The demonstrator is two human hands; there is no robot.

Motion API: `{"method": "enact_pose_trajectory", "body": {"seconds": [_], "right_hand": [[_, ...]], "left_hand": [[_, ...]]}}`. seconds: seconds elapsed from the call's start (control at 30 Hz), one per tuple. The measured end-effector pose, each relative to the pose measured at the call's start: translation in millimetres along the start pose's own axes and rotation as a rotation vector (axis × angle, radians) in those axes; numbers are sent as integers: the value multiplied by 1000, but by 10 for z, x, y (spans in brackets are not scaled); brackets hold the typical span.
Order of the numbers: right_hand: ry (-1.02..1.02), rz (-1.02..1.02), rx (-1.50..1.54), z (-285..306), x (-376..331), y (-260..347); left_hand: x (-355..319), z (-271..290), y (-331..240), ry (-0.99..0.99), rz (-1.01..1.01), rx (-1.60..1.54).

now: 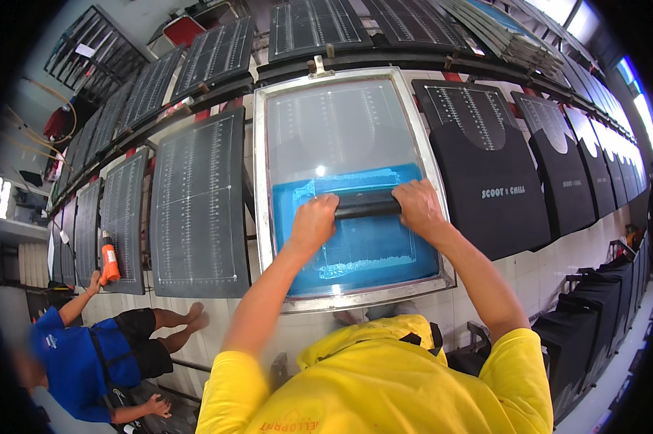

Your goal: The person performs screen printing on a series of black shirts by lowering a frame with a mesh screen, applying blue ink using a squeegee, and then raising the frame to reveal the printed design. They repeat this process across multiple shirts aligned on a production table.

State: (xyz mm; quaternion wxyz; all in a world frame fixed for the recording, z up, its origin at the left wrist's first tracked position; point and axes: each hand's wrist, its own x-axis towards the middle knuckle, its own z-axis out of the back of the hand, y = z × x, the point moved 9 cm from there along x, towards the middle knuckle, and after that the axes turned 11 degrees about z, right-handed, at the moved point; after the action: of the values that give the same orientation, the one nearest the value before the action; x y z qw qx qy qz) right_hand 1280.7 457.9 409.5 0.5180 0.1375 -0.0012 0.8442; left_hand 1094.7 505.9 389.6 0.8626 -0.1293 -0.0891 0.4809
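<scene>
A: State the work surface and what lies on it, largest item first.

B: A long table (529, 271) runs left to right, tiled white where bare; along it lie dark printing pallets (196, 210) marked with pale ruler grids; to the right, black garments (489, 195) are drawn over the pallets, one bearing white lettering; a second row of gridded boards (218, 50) stands behind.

A: State the item under the hands.

B: A metal-framed printing screen (257, 181) lies flat on the table, directly ahead of the person; its mesh is grey in the upper part; blue ink (370, 246) covers the lower part.

A: State the tool and its position.

B: A black squeegee (366, 205) lies crosswise on the mesh, at the upper edge of the blue ink, between the two hands.

A: State the hands.

B: The left hand (313, 220) is wrapped round the left end of the squeegee, fingers curled closed over it; the right hand (417, 206) clasps the right end likewise; both sleeves are yellow.

A: State anything else nearby.

B: At lower left a second person in blue (80, 358) sits beside the table; that person's raised hand holds an orange tool (109, 262) against a pallet.
</scene>
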Motion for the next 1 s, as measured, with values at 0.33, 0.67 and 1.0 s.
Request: {"method": "enact_pose_trajectory", "body": {"seconds": [0.33,0.67,1.0], "right_hand": [[-94,38,103,284,-654,918],[-123,37,-23,65,-491,860],[-102,21,37,23,209,103]], "left_hand": [[-1144,148,-205,-12,-6,-23],[-1008,3,0,-97,-24,-45],[-64,204,194,1,-4,26]]}}
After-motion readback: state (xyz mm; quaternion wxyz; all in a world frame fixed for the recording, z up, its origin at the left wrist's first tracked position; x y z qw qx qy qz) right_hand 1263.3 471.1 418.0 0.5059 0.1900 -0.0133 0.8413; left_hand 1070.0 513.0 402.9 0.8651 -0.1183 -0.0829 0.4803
